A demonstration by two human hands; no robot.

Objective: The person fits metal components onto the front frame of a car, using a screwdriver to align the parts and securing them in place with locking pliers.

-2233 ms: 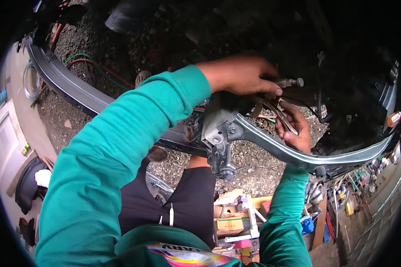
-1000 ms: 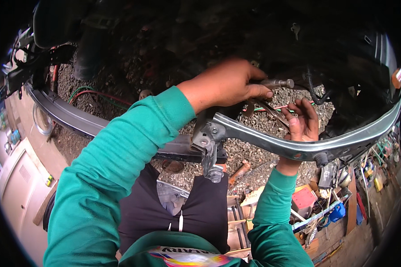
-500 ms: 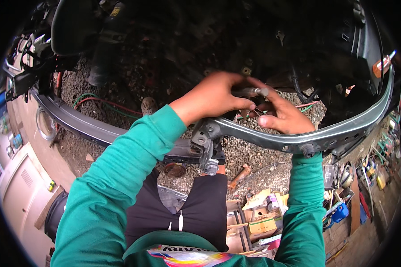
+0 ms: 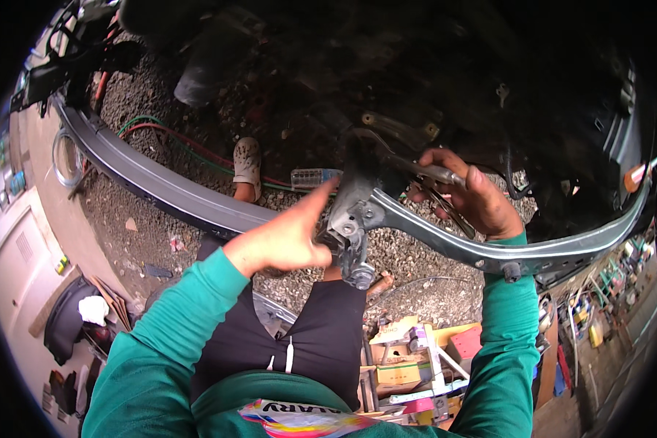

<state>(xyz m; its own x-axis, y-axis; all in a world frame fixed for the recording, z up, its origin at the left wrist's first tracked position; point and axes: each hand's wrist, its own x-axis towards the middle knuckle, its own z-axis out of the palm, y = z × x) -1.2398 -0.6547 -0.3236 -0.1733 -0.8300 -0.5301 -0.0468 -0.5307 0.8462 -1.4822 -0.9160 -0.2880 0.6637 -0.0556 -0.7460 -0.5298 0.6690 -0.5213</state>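
Note:
My left hand [image 4: 281, 244] is beside the upright metal bracket [image 4: 350, 219] at the middle of the grey car front frame [image 4: 445, 237]. Its forefinger and thumb are spread apart along the bracket's left side; the other fingers are mostly hidden. Beyond the right part of the frame, my right hand [image 4: 489, 204] has its fingers closed round a slim metal hand tool [image 4: 442, 174]. This tool seems to have two long handles and reaches left into the dark engine bay, where its far end is hard to make out. A bolt [image 4: 359, 277] sits at the bracket's lower end.
A clear plastic bottle [image 4: 314, 177] and a foot in a pale clog [image 4: 247, 159] are on the gravel behind the frame, near red and green hoses [image 4: 168, 135]. A screwdriver [image 4: 639, 175] rests at the far right. Boxes [image 4: 398, 372] and tools lie at the lower right.
My left hand has left the tool and moved left and down to the bracket. The right hand keeps the tool, now held farther right. The view has shifted, revealing the bottle and clog.

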